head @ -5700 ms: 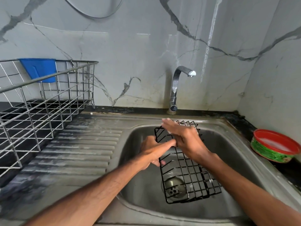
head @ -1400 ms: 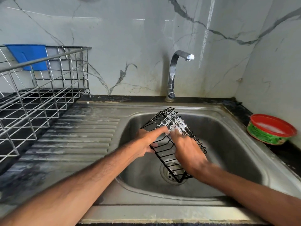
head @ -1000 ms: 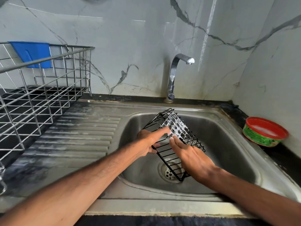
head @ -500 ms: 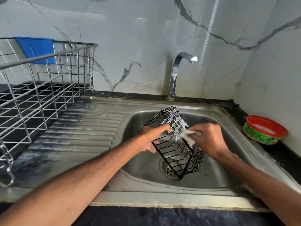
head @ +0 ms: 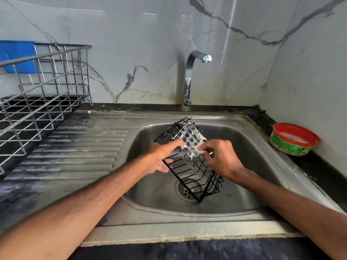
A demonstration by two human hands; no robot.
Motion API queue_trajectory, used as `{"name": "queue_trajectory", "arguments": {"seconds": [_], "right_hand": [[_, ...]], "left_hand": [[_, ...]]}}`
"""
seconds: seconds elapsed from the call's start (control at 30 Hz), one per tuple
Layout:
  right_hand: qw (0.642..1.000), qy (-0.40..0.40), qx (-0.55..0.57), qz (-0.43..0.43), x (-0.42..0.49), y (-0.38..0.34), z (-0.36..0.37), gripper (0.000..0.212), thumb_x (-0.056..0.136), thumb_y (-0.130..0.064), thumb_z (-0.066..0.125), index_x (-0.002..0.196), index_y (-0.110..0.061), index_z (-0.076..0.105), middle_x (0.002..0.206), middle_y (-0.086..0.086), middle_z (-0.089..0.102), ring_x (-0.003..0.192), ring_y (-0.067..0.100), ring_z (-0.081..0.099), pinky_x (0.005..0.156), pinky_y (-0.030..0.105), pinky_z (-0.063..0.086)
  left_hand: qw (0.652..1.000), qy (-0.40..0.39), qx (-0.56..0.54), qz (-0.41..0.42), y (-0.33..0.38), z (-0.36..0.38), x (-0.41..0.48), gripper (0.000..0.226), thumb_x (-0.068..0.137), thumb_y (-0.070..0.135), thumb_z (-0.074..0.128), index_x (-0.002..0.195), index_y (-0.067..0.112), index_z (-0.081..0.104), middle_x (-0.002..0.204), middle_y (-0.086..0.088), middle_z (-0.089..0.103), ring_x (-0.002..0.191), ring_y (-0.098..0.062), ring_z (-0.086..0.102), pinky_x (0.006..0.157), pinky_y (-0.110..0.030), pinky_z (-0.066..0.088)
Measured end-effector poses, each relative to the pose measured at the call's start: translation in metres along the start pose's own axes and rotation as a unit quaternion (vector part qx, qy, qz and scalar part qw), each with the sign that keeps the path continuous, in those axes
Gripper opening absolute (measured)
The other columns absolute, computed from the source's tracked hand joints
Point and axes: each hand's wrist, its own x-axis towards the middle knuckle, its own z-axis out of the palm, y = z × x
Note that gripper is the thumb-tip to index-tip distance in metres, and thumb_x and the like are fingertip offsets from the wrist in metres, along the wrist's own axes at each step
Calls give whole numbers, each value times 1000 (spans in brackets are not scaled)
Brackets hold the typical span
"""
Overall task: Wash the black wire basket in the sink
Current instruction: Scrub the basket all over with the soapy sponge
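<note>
Head view: left hand (head: 161, 156) gripping black wire basket (head: 190, 160), right hand (head: 219, 158) pinching indistinct white scrap (head: 199, 149)

A steel dish rack (head: 43, 102) stands on the left with a blue container (head: 16, 55) behind it. A red-rimmed green tub (head: 293, 141) sits on the dark counter (head: 319, 169) at right.
</note>
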Motion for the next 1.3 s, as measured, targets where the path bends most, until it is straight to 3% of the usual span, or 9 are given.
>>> {"name": "queue_trajectory", "arguments": {"seconds": [0.1, 0.27, 0.37, 0.53, 0.7, 0.9, 1.03, 1.1, 1.3], "right_hand": [[996, -47, 22, -71, -10, -13, 4, 22, 79, -3, 69, 91, -20, 78, 95, -7, 75, 80, 5, 68, 76, 28, 59], [972, -120, 11, -202, -12, -8, -3, 23, 73, -2, 68, 88, -18, 74, 95, -7, 72, 84, 6, 66, 78, 24, 55], [960, -147, 0, -240, 0, 6, -11, 21, 77, 1, 71, 86, -18, 74, 94, -7, 69, 85, 7, 66, 76, 25, 54], [959, -135, -76, -238, 22, 39, -21, 15, 88, -9, 58, 83, -16, 71, 91, -3, 64, 80, 14, 64, 70, 31, 53], [977, -99, -158, -105, 32, 75, -23, 15, 80, -3, 65, 81, -17, 68, 85, -4, 62, 79, 20, 63, 71, 35, 52], [997, -57, -50, 21, 16, 44, -14, 10, 74, -7, 73, 78, -16, 75, 73, -8, 71, 66, 3, 65, 65, 21, 55], [997, -82, 12, 8, 2, 6, -8, 11, 74, -6, 75, 79, -16, 78, 75, -9, 73, 68, 2, 68, 67, 21, 58], [995, -90, 33, -17, -4, -8, -7, 14, 72, -6, 75, 78, -18, 78, 74, -10, 74, 68, 2, 69, 66, 21, 57], [952, -236, -16, -192, -19, -8, -6, 19, 68, -6, 71, 78, -22, 73, 81, -9, 67, 69, 6, 61, 62, 21, 50]], "left_hand": [[1000, -2, -1, -2, 1, -3, 1, 65, 67, 47, 88, 114, 13, 59, 121, -8, 68, 92, -26, 74, 80, -45, 64], [1000, 1, -1, -3, 3, -7, 0, 77, 62, 46, 90, 123, 10, 62, 129, -7, 62, 93, -32, 75, 81, -47, 64], [1000, -5, -12, 9, 4, -7, -4, 68, 68, 42, 89, 120, 9, 63, 125, -2, 62, 95, -24, 74, 79, -44, 65], [1000, -7, -7, 16, 4, -6, -6, 50, 70, 44, 89, 102, 15, 64, 124, 0, 62, 97, -21, 74, 79, -44, 65], [1000, -13, -9, 17, 5, -5, -8, 60, 72, 45, 88, 118, 12, 66, 126, 0, 60, 100, -21, 73, 79, -41, 64], [1000, -13, -14, 22, 5, -6, -7, 63, 72, 44, 88, 121, 13, 65, 121, 3, 58, 99, -20, 73, 76, -40, 65], [999, -11, -21, 22, 3, -7, -3, 45, 72, 43, 89, 100, 16, 67, 104, 8, 59, 97, -19, 73, 81, -44, 64], [1000, -2, -17, 17, 3, -9, -1, 44, 70, 43, 90, 95, 15, 65, 110, 2, 62, 97, -24, 74, 80, -44, 64], [1000, 5, -9, 9, 3, -12, 3, 76, 66, 48, 92, 124, 7, 67, 127, -9, 61, 104, -36, 72, 81, -47, 64]]}}
